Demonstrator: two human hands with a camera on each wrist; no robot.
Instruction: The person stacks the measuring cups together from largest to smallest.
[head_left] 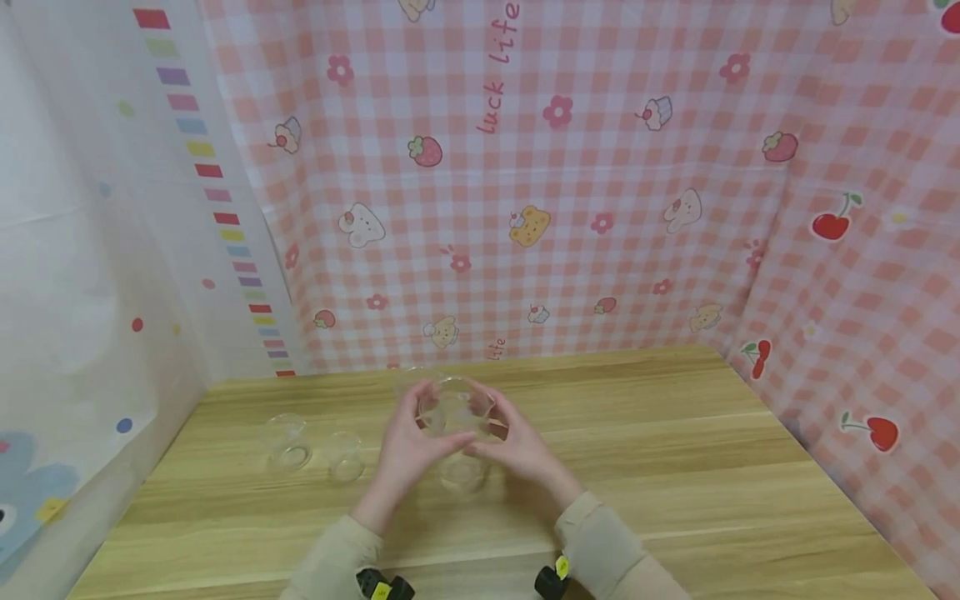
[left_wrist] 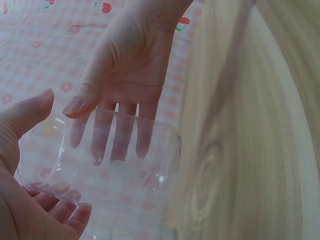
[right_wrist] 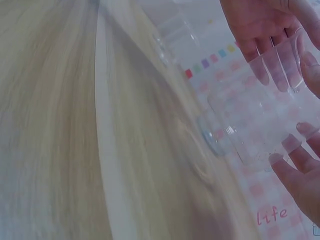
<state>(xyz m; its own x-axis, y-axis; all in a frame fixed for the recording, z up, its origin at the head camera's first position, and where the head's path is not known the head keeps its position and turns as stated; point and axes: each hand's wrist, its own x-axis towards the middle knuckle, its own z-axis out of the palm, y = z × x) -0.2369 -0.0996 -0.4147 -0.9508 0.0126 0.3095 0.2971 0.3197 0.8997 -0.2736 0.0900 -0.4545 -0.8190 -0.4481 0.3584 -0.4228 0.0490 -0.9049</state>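
Both hands hold a clear, see-through cup [head_left: 456, 402] above the wooden table, one hand on each side. My left hand [head_left: 415, 447] curves its thumb and fingers round the cup's left side. Across from it, my right hand [head_left: 521, 447] has its thumb at the near side and its fingers along the right wall. Just below the held cup is another clear glass [head_left: 461, 475]; whether the two touch, I cannot tell. The left wrist view shows fingers through the transparent cup wall [left_wrist: 125, 185].
Two clear glasses, a larger glass [head_left: 290, 450] and a smaller glass [head_left: 347, 458], stand on the left of the wooden table [head_left: 660, 467]. Another clear vessel [head_left: 411, 380] shows partly behind the left hand. A pink checked cloth [head_left: 480, 183] hangs behind the table.
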